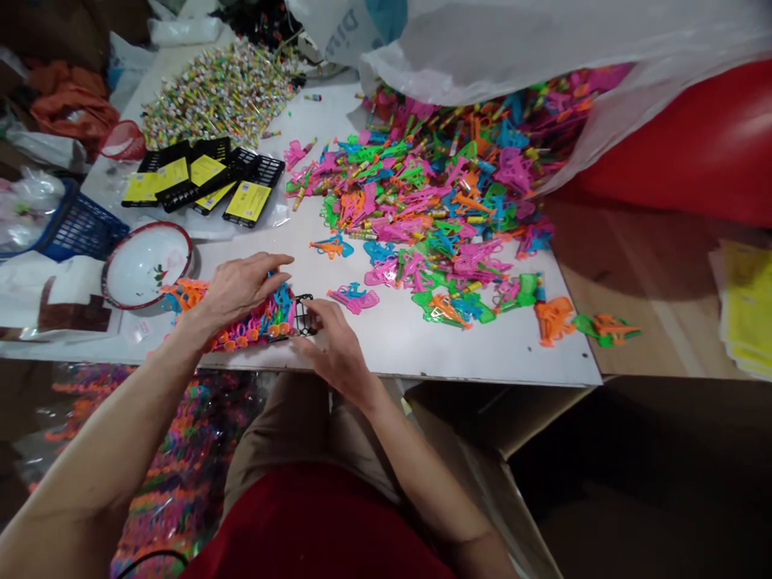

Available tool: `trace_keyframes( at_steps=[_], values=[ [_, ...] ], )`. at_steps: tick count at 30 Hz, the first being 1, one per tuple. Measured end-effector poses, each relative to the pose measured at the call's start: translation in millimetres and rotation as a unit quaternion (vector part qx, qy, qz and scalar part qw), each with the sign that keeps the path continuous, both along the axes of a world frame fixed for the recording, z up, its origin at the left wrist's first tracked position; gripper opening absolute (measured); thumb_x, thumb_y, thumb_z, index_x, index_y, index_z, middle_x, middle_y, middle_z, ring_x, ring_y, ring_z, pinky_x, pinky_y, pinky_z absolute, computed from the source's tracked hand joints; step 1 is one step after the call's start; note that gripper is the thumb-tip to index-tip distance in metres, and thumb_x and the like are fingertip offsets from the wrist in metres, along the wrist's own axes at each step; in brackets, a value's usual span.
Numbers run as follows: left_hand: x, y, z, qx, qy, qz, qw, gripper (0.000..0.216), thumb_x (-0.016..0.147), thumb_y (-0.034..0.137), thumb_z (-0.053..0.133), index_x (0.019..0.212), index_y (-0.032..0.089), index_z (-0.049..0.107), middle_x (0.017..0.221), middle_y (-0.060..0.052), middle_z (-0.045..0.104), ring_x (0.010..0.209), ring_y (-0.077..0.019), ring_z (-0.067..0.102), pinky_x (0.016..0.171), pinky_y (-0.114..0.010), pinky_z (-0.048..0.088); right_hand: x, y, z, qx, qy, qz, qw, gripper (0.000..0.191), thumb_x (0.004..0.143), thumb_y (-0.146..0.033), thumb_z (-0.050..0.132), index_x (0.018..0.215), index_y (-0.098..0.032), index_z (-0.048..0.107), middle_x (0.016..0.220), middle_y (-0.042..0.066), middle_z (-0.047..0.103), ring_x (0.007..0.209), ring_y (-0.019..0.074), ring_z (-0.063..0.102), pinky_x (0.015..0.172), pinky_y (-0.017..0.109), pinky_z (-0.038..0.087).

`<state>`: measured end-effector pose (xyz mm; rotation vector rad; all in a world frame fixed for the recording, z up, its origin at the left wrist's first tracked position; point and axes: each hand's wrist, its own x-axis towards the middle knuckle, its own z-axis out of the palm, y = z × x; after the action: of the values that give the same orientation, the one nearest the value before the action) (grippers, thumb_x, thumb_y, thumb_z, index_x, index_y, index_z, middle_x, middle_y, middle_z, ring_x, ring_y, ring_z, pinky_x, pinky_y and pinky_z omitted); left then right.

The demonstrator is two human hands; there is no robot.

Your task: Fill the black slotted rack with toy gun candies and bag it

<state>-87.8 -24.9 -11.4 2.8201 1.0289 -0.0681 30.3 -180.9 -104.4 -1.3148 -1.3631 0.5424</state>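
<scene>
My left hand [240,283] lies flat, fingers spread, on a row of bright plastic toy guns [253,320] packed in a black tray [303,315] at the near edge of the white board [410,338]. My right hand [331,342] grips the tray's right end with curled fingers. A single pink toy gun [355,297] lies just right of the tray. A big heap of loose pink, green, blue and orange toy guns [440,193] spreads across the board's far right.
Several black trays with yellow cards [205,181] lie at the far left, a pile of small tubes [223,92] behind them. A white bowl [146,264] and a blue basket [78,229] sit left. A clear plastic bag [543,40] hangs over the heap. Packed toys lie under the table.
</scene>
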Motion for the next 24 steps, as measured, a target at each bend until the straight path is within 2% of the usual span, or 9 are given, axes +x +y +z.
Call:
trace_keyframes(
  at_steps=[2, 4, 7, 12, 18, 24],
  values=[
    [1, 0, 0.3, 0.003, 0.006, 0.003, 1.000, 0.043, 0.096, 0.043, 0.039, 0.131, 0.026, 0.055, 0.124, -0.005, 0.065, 0.106, -0.0261, 0.064, 0.086, -0.037, 0.048, -8, 4, 4.1, 0.043, -0.006, 0.006, 0.999, 0.048, 0.087, -0.023, 0.062, 0.131, -0.020, 0.043, 0.126, 0.013, 0.052, 0.120, 0.0229, 0.049, 0.102, 0.038, 0.045],
    [1, -1, 0.4, 0.006, 0.013, 0.002, 1.000, 0.042, 0.096, 0.043, 0.039, 0.132, 0.025, 0.054, 0.123, -0.005, 0.065, 0.104, -0.0260, 0.065, 0.085, -0.037, 0.049, -17, 11, 3.4, 0.059, -0.018, -0.007, 0.998, 0.049, 0.086, -0.022, 0.064, 0.130, -0.020, 0.044, 0.126, 0.013, 0.051, 0.121, 0.0239, 0.048, 0.104, 0.039, 0.044],
    [2, 0, 0.2, 0.009, 0.022, -0.009, 1.000, 0.042, 0.097, 0.042, 0.039, 0.132, 0.025, 0.054, 0.124, -0.005, 0.065, 0.104, -0.0255, 0.065, 0.086, -0.037, 0.049, -25, 18, -1.3, 0.051, -0.035, -0.031, 0.998, 0.045, 0.082, -0.016, 0.065, 0.125, -0.021, 0.049, 0.120, 0.011, 0.052, 0.114, 0.0237, 0.051, 0.100, 0.039, 0.046],
    [5, -1, 1.4, 0.010, 0.042, -0.012, 0.999, 0.040, 0.097, 0.040, 0.041, 0.133, 0.025, 0.053, 0.127, -0.005, 0.063, 0.106, -0.0242, 0.065, 0.088, -0.037, 0.049, -20, 19, -1.2, 0.057, -0.051, 0.009, 0.997, 0.044, 0.079, -0.008, 0.061, 0.120, -0.021, 0.053, 0.117, 0.011, 0.052, 0.112, 0.0234, 0.051, 0.096, 0.038, 0.048],
    [5, -2, 0.6, -0.002, 0.049, -0.024, 0.999, 0.039, 0.098, 0.037, 0.041, 0.133, 0.024, 0.051, 0.129, -0.004, 0.063, 0.112, -0.0217, 0.062, 0.093, -0.036, 0.047, -19, 18, -1.9, 0.076, -0.034, 0.007, 0.997, 0.037, 0.081, -0.012, 0.060, 0.115, -0.023, 0.053, 0.113, 0.010, 0.053, 0.108, 0.0235, 0.053, 0.092, 0.040, 0.051],
    [-1, -1, -6.7, 0.014, 0.010, -0.036, 0.999, 0.042, 0.098, 0.042, 0.034, 0.129, 0.023, 0.055, 0.121, -0.006, 0.066, 0.104, -0.0234, 0.066, 0.088, -0.037, 0.050, -20, 11, -1.6, 0.068, -0.027, 0.012, 0.997, 0.035, 0.083, -0.013, 0.060, 0.115, -0.023, 0.051, 0.114, 0.010, 0.055, 0.109, 0.0218, 0.054, 0.093, 0.038, 0.052]
  ],
)
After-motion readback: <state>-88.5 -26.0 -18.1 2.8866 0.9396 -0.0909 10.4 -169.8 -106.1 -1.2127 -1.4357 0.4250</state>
